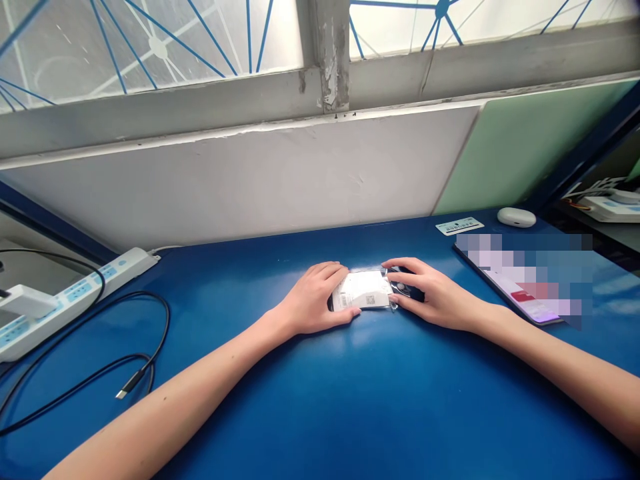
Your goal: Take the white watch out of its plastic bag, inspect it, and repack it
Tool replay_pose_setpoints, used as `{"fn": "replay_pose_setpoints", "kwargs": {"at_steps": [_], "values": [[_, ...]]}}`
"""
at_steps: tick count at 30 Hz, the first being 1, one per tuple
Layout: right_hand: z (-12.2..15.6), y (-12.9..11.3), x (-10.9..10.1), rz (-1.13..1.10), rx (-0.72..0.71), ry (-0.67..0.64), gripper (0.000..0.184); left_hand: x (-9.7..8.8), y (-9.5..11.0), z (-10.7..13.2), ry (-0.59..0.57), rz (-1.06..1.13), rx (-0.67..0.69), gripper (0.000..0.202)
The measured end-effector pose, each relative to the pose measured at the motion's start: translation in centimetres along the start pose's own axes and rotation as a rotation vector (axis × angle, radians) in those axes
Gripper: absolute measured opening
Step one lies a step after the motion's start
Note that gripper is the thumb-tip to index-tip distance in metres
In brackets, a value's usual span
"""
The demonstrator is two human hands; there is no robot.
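A small flat packet (364, 291), with a white printed label and a QR code under shiny clear plastic, lies on the blue tabletop. My left hand (320, 297) grips its left end, thumb along the near edge and fingers over the far edge. At the other end, my right hand (433, 293) has its curled fingertips on the clear plastic edge. Something dark and glossy shows beneath my right fingers; whether it belongs to the packet I cannot tell. The packet's left end is partly covered by my left hand.
A tablet-like device (505, 277), partly blurred out, lies to the right. Behind it are a card (460, 227) and a white earbud case (517, 217). On the left are a white power strip (80, 293) and a looped black cable (163, 333). A white panel (250, 187) borders the back.
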State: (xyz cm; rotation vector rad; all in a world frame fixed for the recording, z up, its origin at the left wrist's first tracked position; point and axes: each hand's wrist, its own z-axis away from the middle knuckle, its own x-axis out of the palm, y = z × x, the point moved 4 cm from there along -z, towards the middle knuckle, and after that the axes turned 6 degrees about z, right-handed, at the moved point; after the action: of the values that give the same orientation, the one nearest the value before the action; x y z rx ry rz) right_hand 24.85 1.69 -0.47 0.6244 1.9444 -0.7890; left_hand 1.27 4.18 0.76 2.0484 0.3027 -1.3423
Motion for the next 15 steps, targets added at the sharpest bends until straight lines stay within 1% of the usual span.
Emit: {"fn": "replay_pose_setpoints", "kwargs": {"at_steps": [3,5,7,9,10,12,15], "values": [[-0.1,-0.4,-0.2,0.059,0.005,0.014,0.025,0.0,0.0,0.0,-0.002,-0.006,0.003,0.062],[-0.1,-0.4,-0.5,0.128,0.042,0.076,0.025,0.0,0.0,0.0,-0.001,-0.016,0.009,0.062],[-0.1,0.0,-1.0,0.222,0.151,0.171,0.026,0.0,0.0,0.0,-0.004,-0.027,0.016,0.061],[0.0,0.8,-1.5,0.341,0.302,0.222,0.03,0.0,0.0,0.0,-0.006,-0.031,0.021,0.061],[0.0,1.3,-1.5,0.403,0.371,0.213,0.033,0.0,0.0,0.0,-0.005,-0.029,0.023,0.061],[0.2,2.2,-1.4,0.504,0.479,0.135,0.041,-0.1,0.1,0.0,-0.004,-0.025,0.022,0.061],[0.4,3.3,-0.9,0.548,0.584,0.001,0.053,-0.1,0.1,0.0,-0.005,-0.023,0.018,0.059]]}}
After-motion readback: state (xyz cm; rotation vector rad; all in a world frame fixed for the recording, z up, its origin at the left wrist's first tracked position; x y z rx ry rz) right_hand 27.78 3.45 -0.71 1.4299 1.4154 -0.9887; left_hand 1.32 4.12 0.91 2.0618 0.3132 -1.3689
